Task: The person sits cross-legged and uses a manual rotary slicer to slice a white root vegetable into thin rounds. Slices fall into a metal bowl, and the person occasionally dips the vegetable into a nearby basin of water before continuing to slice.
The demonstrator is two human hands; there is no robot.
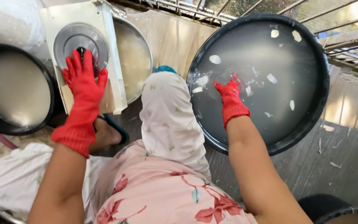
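The left hand (83,79), in a red rubber glove, rests palm-down on the round grey disc (81,45) of a white slicer board (83,54). The fingers are spread wide and lie flat around the black knob at the disc's centre; they close on nothing. The board lies tilted across the rim of a metal bowl (135,58) of cloudy, pale liquid. A ribbed section of the board shows just below the gloved palm.

The right hand (230,94), also in a red glove, is dipped into a large black tub (311,112) filled with water. The fingertips are under the surface amid splashes — whether they grip anything cannot be told from this view. Pale slices (215,59) float in the tub, some just beside the glove and others scattered toward the far rim.

A second black basin (15,89) of murky liquid stands at the far left, touching the edge of the board. The person's knee (168,112), covered in white floral cloth, rises between the bowl and the tub. A bare foot in a dark sandal (112,128) sits below the board. The floor (344,161) is grey planking with a few pale scraps on it.
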